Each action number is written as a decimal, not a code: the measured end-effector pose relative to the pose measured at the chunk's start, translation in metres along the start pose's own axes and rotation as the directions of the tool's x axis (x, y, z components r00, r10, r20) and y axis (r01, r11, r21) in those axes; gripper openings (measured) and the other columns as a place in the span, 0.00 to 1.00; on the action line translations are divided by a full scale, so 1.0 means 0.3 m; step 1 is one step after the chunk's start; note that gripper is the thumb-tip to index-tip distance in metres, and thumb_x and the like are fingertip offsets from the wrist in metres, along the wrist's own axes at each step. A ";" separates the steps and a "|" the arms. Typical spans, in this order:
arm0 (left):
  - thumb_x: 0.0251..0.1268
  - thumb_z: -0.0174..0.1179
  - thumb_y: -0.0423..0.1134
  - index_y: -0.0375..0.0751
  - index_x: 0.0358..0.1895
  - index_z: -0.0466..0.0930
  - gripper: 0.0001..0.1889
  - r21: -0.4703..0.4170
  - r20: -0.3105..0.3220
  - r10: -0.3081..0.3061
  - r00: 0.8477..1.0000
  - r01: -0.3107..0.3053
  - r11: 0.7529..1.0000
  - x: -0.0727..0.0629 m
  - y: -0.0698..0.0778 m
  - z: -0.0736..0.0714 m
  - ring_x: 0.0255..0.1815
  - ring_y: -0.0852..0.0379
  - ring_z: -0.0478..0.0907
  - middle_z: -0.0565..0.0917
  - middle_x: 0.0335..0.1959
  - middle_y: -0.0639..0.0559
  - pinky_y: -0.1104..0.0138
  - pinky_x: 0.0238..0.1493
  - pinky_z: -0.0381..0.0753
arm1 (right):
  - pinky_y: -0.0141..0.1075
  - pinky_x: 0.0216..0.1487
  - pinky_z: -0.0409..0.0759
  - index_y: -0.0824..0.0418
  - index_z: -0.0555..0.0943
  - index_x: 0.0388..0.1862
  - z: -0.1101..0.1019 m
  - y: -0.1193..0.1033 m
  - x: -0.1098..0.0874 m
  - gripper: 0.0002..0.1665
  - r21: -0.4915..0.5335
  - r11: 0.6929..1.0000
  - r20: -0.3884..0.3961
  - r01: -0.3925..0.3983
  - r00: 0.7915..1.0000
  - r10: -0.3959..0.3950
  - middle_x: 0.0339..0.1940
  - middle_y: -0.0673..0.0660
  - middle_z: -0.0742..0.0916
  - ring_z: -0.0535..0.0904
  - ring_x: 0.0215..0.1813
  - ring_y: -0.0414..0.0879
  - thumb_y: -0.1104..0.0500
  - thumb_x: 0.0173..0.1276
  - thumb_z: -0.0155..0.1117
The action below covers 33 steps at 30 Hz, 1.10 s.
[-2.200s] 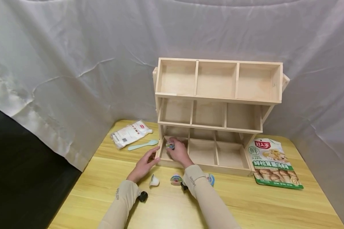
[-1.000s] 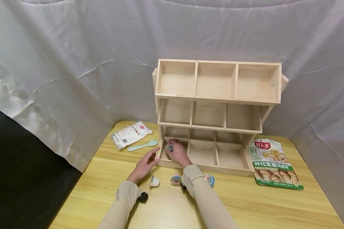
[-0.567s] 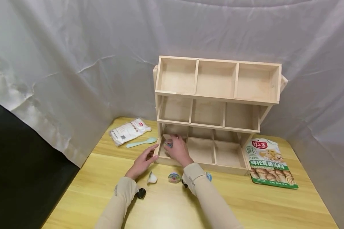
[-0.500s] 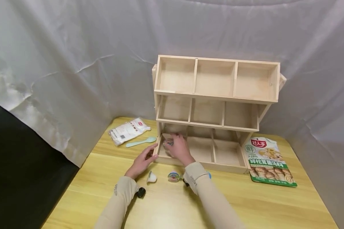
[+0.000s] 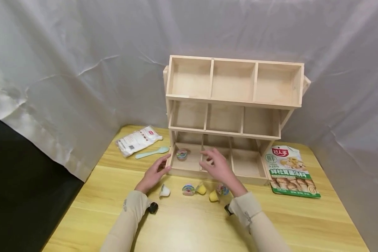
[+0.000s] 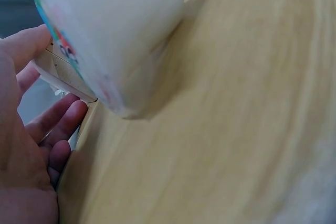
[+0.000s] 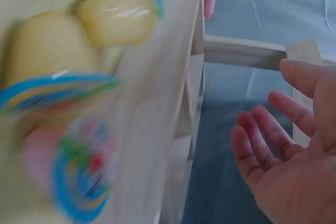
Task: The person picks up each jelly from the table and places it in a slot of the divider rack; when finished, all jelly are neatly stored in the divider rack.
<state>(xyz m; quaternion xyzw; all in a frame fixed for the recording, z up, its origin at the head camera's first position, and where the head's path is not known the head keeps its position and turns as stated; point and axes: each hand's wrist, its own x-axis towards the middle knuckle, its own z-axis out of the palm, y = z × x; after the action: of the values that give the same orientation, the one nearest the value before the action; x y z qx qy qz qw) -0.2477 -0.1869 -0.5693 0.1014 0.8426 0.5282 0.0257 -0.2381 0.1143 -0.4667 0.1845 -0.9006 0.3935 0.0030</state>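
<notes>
A jelly cup (image 5: 181, 154) with a printed lid sits in the left compartment of the bottom tier of a wooden rack (image 5: 220, 176). My right hand (image 5: 218, 166) hovers over the middle compartment, fingers spread and holding nothing. My left hand (image 5: 152, 176) rests its fingertips at the rack's lower left corner. Just below it on the table lies a white jelly cup (image 5: 164, 191), large in the left wrist view. In front of the rack are two yellow jelly cups (image 5: 213, 196) and two more with printed lids, one a pinkish jelly cup (image 7: 84, 169) in the right wrist view.
Left of the rack lie a white plastic packet (image 5: 138, 140) and a pale green spoon (image 5: 152, 153). A mushroom soup pouch (image 5: 293, 171) lies at the right. The rack's upper tiers overhang the bottom one. Grey curtain (image 5: 129, 35) hangs behind and at the sides.
My right hand has let go of the jelly cup in the bottom left compartment and moved right. The yellow cups, earlier hidden under my sleeve, now show. My left hand stays at the corner.
</notes>
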 end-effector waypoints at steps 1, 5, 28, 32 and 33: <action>0.78 0.59 0.51 0.60 0.79 0.65 0.30 -0.003 -0.002 -0.005 1.000 0.005 1.000 0.002 0.001 -0.002 0.61 0.48 0.77 0.79 0.65 0.44 0.52 0.64 0.77 | 0.48 0.53 0.83 0.58 0.79 0.69 -0.008 0.009 -0.021 0.26 -0.008 1.000 0.006 -0.002 1.000 0.002 0.59 0.61 0.82 0.80 0.55 0.54 0.53 0.75 0.67; 0.78 0.59 0.53 0.63 0.79 0.64 0.30 -0.014 0.009 -0.019 1.000 0.019 1.000 0.010 0.001 -0.010 0.63 0.47 0.76 0.78 0.66 0.45 0.50 0.67 0.74 | 0.49 0.54 0.84 0.60 0.81 0.66 -0.030 0.054 -0.102 0.25 -0.024 1.000 0.031 0.001 1.000 0.000 0.57 0.61 0.83 0.82 0.56 0.55 0.56 0.73 0.69; 0.77 0.59 0.53 0.62 0.79 0.64 0.31 -0.030 0.019 -0.020 1.000 0.021 0.999 0.004 -0.004 -0.007 0.63 0.47 0.76 0.78 0.66 0.44 0.48 0.69 0.73 | 0.57 0.63 0.79 0.56 0.84 0.62 -0.030 0.236 -0.278 0.26 -0.117 0.991 0.116 -0.058 0.991 0.071 0.65 0.59 0.83 0.77 0.65 0.62 0.56 0.65 0.77; 0.77 0.59 0.53 0.62 0.79 0.64 0.31 -0.040 0.017 -0.022 1.000 0.022 0.999 0.002 -0.008 -0.005 0.61 0.48 0.77 0.79 0.63 0.45 0.51 0.66 0.75 | 0.57 0.63 0.79 0.58 0.84 0.61 -0.023 0.245 -0.277 0.26 -0.098 0.993 0.106 -0.059 0.992 0.069 0.65 0.60 0.83 0.78 0.64 0.61 0.56 0.65 0.77; 0.77 0.59 0.53 0.63 0.79 0.64 0.30 -0.043 0.019 -0.024 1.000 0.025 0.999 0.003 -0.007 -0.006 0.61 0.48 0.77 0.79 0.63 0.45 0.51 0.66 0.75 | 0.56 0.63 0.79 0.58 0.84 0.61 -0.021 0.247 -0.276 0.26 -0.093 0.994 0.104 -0.064 0.992 0.074 0.65 0.60 0.83 0.78 0.64 0.61 0.56 0.65 0.77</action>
<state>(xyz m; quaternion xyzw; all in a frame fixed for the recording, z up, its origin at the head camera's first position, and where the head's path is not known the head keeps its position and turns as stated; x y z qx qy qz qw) -0.2490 -0.1891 -0.5703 0.0953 0.8320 0.5450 0.0422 -0.1866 0.1923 -0.5271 0.1738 -0.9220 0.3422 -0.0507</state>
